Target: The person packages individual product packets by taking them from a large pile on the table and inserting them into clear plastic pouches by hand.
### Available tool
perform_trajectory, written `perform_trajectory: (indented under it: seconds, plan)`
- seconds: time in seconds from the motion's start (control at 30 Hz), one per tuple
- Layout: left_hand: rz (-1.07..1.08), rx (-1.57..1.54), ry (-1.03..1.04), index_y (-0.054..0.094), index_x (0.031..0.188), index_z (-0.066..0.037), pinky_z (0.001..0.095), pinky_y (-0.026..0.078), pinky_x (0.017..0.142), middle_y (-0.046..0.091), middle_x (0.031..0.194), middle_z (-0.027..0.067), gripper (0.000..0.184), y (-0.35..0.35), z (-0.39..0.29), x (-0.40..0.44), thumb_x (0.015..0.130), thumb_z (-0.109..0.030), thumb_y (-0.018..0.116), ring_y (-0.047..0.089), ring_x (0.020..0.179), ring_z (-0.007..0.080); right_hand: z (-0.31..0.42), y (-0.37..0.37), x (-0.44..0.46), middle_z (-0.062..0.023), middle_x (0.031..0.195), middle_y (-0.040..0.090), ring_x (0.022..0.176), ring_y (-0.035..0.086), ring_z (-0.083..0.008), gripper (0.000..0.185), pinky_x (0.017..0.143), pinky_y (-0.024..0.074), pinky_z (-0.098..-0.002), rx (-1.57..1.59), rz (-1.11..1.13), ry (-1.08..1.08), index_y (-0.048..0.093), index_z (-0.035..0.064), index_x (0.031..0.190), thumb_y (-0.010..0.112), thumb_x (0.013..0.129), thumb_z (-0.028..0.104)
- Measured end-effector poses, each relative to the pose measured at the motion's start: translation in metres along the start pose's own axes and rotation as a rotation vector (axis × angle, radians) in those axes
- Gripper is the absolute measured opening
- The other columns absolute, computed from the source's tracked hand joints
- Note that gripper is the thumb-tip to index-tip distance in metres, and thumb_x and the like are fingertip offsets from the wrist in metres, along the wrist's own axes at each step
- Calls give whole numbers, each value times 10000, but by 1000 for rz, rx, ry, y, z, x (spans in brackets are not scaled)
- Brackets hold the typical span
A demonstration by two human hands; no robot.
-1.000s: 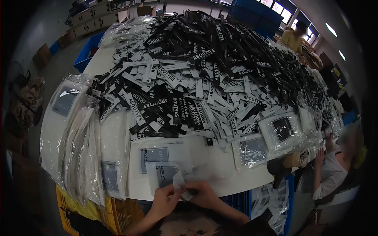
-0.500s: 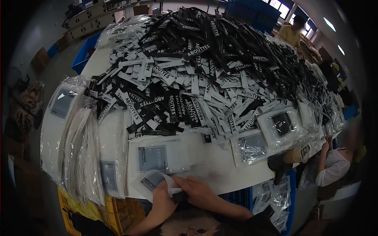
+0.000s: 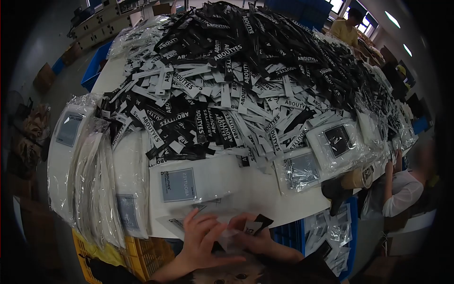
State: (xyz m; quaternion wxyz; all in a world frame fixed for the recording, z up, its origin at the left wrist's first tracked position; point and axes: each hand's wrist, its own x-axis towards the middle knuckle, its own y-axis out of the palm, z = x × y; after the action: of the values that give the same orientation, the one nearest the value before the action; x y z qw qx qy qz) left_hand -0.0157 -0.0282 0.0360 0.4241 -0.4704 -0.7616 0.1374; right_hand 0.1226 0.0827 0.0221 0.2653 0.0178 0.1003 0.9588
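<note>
Near the table's front edge, my left hand [image 3: 202,240] has its fingers spread and appears to grip nothing. Just right of it, my right hand [image 3: 255,239] is closed on small packets, one black and one white [image 3: 254,225], whose ends stick up past the fingers. Some pale, see-through material shows between the two hands, partly hidden by them. A plastic bag [image 3: 171,221] lies behind my left hand, mostly covered. Beyond both hands rests a frosted bag with a grey printed label [image 3: 182,185].
A large heap of black and white packets [image 3: 222,71] covers the table. Filled bags [image 3: 90,165] lean at the left; more bags [image 3: 302,170] lie at the right. Yellow crates [image 3: 146,255] and a blue crate [image 3: 352,236] stand below. A co-worker [image 3: 402,194] sits at right.
My left hand has let go and spread its fingers. My right hand has turned, with black and white packets now showing upright in it. The view has shifted slightly.
</note>
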Motion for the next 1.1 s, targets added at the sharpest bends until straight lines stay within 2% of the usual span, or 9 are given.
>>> perform_trajectory:
  seconds: [0.17,0.33,0.57,0.67,0.73,0.9,0.97,1.0,1.1]
  plan:
    - [64,0,-295,378,1253,-7,439,271,917,442,1119,141,893,20,9,2,522,-315,788,435,1025,302,-5,-11,0,-91,1004,568,829,540,-119,232,736,436,-254,33,-200,-1,520,12,1067,542,852,94]
    - [256,11,-372,296,1311,25,415,286,873,423,1139,154,989,22,11,5,520,-304,790,412,1005,299,24,-12,22,-164,1093,554,1056,516,-258,311,976,341,-386,492,-406,-305,474,-1,1123,408,903,209]
    - [248,-32,-341,253,1344,13,410,281,891,411,1154,157,1024,12,11,4,548,-348,787,394,1019,303,13,-2,28,-137,1345,402,1292,304,-254,358,1055,225,-392,169,46,22,424,-30,1247,386,938,146]
    - [187,-46,-386,277,1333,8,383,366,815,462,1127,149,917,5,14,5,631,-322,766,459,975,285,3,-1,27,-162,1373,352,1273,333,-252,367,1029,271,-379,320,-24,106,437,-36,1241,426,925,150]
    - [75,-386,-571,462,1209,10,302,433,626,580,917,135,552,-2,28,-3,762,-223,687,551,745,204,-7,-4,25,-191,1386,321,1255,360,-261,373,1007,311,-378,396,-68,114,447,-42,1231,456,912,150]
    - [314,-434,-668,617,945,18,226,391,471,563,609,107,155,-26,44,-7,838,-91,588,484,492,109,-15,-14,24,-184,1208,471,1047,526,-245,342,890,417,-333,180,66,-52,513,-55,1122,538,879,185]
    - [283,-443,-700,637,889,12,220,388,470,542,560,102,120,-27,44,-8,848,-82,575,460,473,93,-10,-22,23,-146,995,556,860,564,-197,274,756,453,-293,485,-136,-135,578,-42,990,546,879,207]
    - [265,-479,-682,635,904,13,221,388,472,549,575,100,124,-26,42,-8,847,-79,573,463,482,91,-9,-31,25,-113,903,597,804,570,-148,225,689,447,-256,237,-208,-187,614,-40,937,529,885,161]
    - [191,-550,-670,631,899,31,215,365,464,534,570,71,128,-14,32,-5,847,-67,567,435,504,67,4,-24,22,-83,786,602,774,564,-127,216,650,432,-219,25,-251,122,634,-45,849,520,883,135]
